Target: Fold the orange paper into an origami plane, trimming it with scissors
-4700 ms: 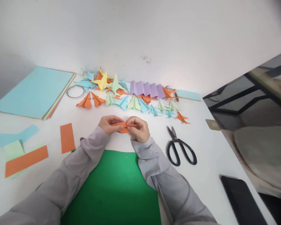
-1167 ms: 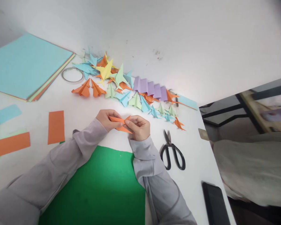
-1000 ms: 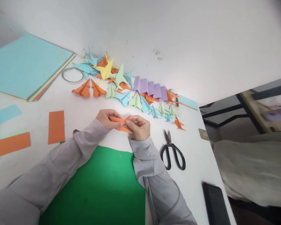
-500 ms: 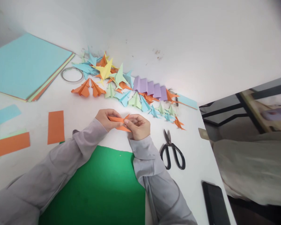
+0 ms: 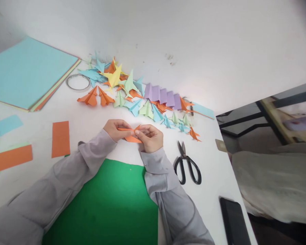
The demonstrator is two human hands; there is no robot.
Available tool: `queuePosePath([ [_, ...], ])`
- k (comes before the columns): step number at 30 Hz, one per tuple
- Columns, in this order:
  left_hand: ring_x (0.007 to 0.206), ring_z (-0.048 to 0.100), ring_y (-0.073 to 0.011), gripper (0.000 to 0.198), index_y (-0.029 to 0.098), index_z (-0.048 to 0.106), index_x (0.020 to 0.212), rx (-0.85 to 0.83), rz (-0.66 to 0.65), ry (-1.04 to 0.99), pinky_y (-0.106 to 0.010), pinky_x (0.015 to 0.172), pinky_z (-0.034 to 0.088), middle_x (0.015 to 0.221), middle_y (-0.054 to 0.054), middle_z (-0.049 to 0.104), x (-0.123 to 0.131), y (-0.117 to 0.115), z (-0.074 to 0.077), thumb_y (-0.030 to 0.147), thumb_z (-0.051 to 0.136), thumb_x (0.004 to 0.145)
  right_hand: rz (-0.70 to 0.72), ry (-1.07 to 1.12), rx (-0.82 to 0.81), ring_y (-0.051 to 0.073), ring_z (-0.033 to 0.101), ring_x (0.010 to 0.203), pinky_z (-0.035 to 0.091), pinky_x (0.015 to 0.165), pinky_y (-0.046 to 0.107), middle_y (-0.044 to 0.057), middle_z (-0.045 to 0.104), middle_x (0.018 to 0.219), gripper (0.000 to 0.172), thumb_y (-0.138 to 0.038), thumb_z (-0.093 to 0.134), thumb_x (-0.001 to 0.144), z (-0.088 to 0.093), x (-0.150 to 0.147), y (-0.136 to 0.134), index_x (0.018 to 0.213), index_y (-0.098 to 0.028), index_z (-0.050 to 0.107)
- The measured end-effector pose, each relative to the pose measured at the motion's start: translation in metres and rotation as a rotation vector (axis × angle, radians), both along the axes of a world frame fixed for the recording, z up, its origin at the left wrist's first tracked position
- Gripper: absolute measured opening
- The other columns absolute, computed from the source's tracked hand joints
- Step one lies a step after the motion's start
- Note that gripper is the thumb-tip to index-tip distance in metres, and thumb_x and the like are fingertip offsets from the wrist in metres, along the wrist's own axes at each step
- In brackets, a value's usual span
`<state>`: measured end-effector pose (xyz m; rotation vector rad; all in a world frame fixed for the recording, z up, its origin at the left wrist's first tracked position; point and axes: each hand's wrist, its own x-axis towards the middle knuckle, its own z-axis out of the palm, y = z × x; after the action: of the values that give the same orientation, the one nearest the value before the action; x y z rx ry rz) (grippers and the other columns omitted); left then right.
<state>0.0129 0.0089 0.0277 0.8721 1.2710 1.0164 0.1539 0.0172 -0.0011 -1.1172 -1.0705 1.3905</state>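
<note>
A small folded orange paper piece (image 5: 130, 138) is pinched between both hands just above the white table. My left hand (image 5: 114, 129) grips its left end with curled fingers. My right hand (image 5: 150, 136) pinches its right end between thumb and fingers. Both arms wear grey sleeves and rest across a green sheet (image 5: 109, 207) lying at the near edge.
A row of folded paper figures (image 5: 132, 92) in several colours lies along the wall, with a purple pleated strip (image 5: 163, 97). Black scissors (image 5: 188, 163) lie right of my hands, a dark phone (image 5: 234, 221) nearer. Tape ring (image 5: 78, 82), paper stack (image 5: 28, 73) and orange strips (image 5: 60, 139) lie left.
Since 4.7 s ago the camera view has shifted right and tilted. Over the last second my fingers shifted slightly on the orange piece; nothing else moved.
</note>
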Motion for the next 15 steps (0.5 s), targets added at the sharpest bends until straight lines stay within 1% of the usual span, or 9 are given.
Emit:
queuePosePath([
  [1,0.044,0.051,-0.0061,0.015,0.012,0.061,0.061,0.039,0.006,0.033,-0.017,0.045,0.041,0.048,0.003,0.057,0.001,0.000,-0.003,0.016,0.073,0.052,0.004,-0.011,0.005,0.012,0.062,0.051,0.055,0.054,0.026,-0.002,0.064,0.055,0.026,-0.028,0.079,0.055,0.000,0.000,0.000,0.069,-0.017,0.061],
  [5,0.043,0.046,-0.0045,0.018,0.012,0.062,0.061,0.120,0.055,0.115,-0.017,0.044,0.038,0.047,0.005,0.056,0.003,-0.001,-0.011,0.016,0.073,0.048,0.003,-0.012,0.017,0.011,0.060,0.050,0.052,0.053,0.025,-0.003,0.063,0.054,0.023,-0.026,0.078,0.055,0.001,-0.001,0.000,0.069,-0.017,0.061],
  [9,0.045,0.047,-0.0057,0.020,0.012,0.063,0.062,0.103,0.091,0.132,-0.018,0.045,0.038,0.049,0.004,0.057,0.004,-0.001,-0.011,0.018,0.073,0.047,0.006,0.032,0.014,0.010,0.060,0.050,0.052,0.054,0.025,-0.003,0.063,0.054,0.026,-0.027,0.079,0.054,-0.001,-0.002,0.001,0.070,-0.017,0.061],
  [15,0.045,0.047,-0.0066,0.019,0.013,0.062,0.061,0.117,0.097,0.122,-0.019,0.045,0.038,0.048,0.004,0.056,0.002,-0.001,-0.010,0.019,0.072,0.046,0.006,0.026,0.020,0.011,0.059,0.049,0.053,0.053,0.027,-0.003,0.062,0.053,0.036,-0.038,0.080,0.050,-0.010,-0.004,0.005,0.072,-0.018,0.059],
])
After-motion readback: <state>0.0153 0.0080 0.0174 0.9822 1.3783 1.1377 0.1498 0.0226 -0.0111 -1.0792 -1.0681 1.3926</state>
